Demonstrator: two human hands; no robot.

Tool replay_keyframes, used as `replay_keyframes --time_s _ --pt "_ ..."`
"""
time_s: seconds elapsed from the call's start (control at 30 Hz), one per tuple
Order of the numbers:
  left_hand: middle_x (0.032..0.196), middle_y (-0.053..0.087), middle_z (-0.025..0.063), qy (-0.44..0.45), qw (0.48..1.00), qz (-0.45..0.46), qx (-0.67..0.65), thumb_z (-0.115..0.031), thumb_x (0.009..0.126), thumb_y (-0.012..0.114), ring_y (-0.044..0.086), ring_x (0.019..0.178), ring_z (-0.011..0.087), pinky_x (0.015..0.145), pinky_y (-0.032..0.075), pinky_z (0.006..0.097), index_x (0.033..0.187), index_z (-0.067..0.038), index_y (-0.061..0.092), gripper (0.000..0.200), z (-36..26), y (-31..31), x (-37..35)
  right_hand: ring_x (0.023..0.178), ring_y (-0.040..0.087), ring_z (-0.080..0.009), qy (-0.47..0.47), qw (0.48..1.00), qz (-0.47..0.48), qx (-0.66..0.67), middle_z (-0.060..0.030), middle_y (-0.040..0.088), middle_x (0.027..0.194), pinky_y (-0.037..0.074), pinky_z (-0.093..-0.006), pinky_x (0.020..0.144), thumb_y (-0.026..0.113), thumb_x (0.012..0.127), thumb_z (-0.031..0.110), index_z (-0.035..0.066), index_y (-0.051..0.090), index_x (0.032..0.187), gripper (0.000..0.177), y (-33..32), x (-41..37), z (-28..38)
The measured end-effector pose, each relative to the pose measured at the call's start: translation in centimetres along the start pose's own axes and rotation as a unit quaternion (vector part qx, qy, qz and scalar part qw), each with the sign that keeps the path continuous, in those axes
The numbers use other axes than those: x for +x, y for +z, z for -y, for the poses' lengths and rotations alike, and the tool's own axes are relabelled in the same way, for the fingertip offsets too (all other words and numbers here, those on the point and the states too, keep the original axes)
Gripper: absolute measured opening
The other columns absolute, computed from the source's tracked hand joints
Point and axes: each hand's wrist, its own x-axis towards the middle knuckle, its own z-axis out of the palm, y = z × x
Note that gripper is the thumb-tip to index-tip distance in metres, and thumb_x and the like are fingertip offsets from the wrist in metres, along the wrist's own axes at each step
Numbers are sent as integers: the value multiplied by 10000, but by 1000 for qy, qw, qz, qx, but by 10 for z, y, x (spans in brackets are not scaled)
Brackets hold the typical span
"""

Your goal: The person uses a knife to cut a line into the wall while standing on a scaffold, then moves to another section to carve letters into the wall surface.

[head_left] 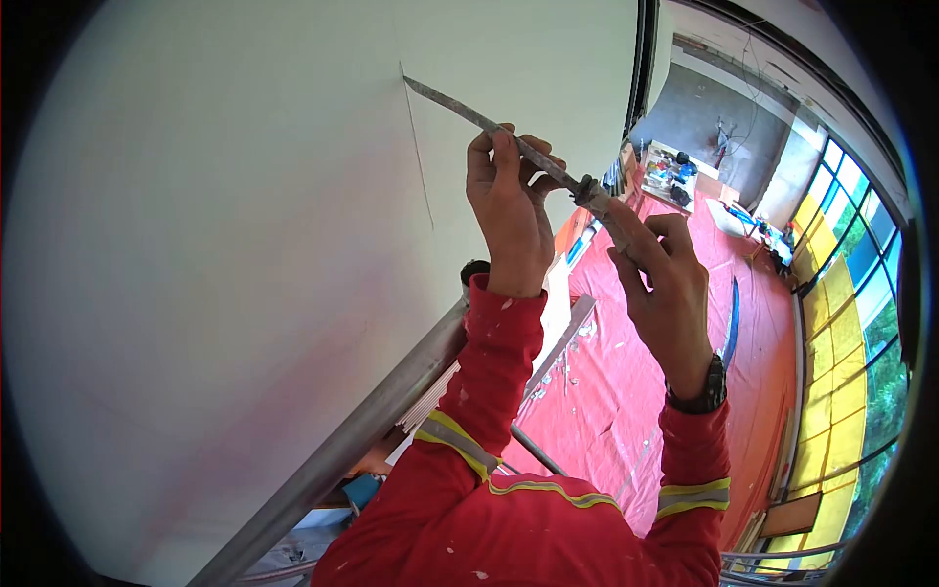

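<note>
- The left hand [511,210] is raised in front of a broad off-white flat surface [225,254], its thumb and fingers closed in a pinch on the middle of a long narrow grey metal blade [540,161].
- The right hand [675,284] is curled firmly round the pale, wrapped-looking handle [604,213] of the same tool, the index finger laid along it (how the other fingertips meet it is partly hidden).
- The blade slants up and to the left between the hands, its tip at the off-white surface, near the top of a thin dark line [417,147] running down it; whether the tip is pressed in, I cannot tell.
- Both arms wear red sleeves with yellow and silver bands, lightly flecked with white, and a black wristwatch [709,386] sits at the right wrist.
- A thick round grey metal pole [381,382] runs diagonally beside the left forearm.
- Below, wrinkled pink sheeting [616,440] covers the floor, with pale scraps scattered on it.
- Farther off stand a cluttered table [646,179] and, to the right, tall dark-framed windows partly covered by yellow sheets [831,338].
</note>
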Motion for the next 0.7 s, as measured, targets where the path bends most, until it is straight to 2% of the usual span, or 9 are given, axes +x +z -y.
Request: replay_keyframes --time_s 0.1,0.2,0.3,0.33,0.43,0.47,0.57,0.67,0.7 --pt "901 667 64 2 1000 -9 -7 -271 1074 547 665 779 180 675 557 305 1170 -86 522 210 -3 0 0 600 576 -192 -9 1000 -1 -2 -59 512 914 505 -364 524 758 869 48 212 638 1361 533 0 4 1" --pt "896 659 63 -1 1000 -18 -19 -279 1073 547 657 779 184 681 553 309 1160 -83 519 216 -7 6 8 630 613 -256 -24 999 -13 20 -95 566 927 517 -397 564 750 885 85 157 618 1358 496 2 17 5" --pt "900 648 66 6 1000 -16 -24 -286 1071 549 644 790 186 693 546 313 1155 -80 515 224 -1 8 9 685 641 -322 -37 999 27 27 -155 633 921 524 -434 603 735 903 125 93 585 1353 476 -9 33 0" --pt "902 646 67 8 999 -28 -29 -286 1071 550 642 801 187 698 542 314 1152 -80 514 225 -2 11 9 666 641 -351 -60 995 63 51 -183 661 819 501 -430 588 709 918 128 61 555 1353 466 -14 42 -3" --pt "935 646 75 10 999 -14 -38 -286 1070 549 640 843 193 746 535 334 1171 -74 514 237 -5 13 9 587 617 -339 -4 981 168 92 -175 634 706 473 -401 564 695 913 93 52 576 1337 442 -36 63 5" --pt "950 646 78 11 999 -4 -40 -286 1071 548 640 859 196 767 532 343 1182 -72 515 243 -7 13 10 528 588 -333 30 986 122 111 -165 605 648 448 -388 545 675 914 83 57 603 1314 408 -33 64 9" --pt "1036 643 99 15 998 -22 -57 -293 1078 522 651 914 220 843 526 379 1222 -58 510 275 -13 17 20 524 575 -325 -13 988 109 110 -168 600 648 447 -392 541 676 909 82 68 632 1293 386 -21 78 15" --pt "1192 618 126 50 995 -42 -73 -323 1088 488 665 968 219 792 558 339 1307 -36 505 361 -24 22 28 583 637 -356 -45 992 90 78 -173 648 677 496 -439 571 626 938 125 91 656 1270 335 1 105 34" --pt "1221 605 118 46 997 -26 -60 -336 1092 465 639 1036 220 835 540 348 1324 -37 499 380 -26 20 27 599 652 -362 -53 993 82 62 -174 662 689 511 -447 582 615 944 136 93 663 1261 324 11 114 38"
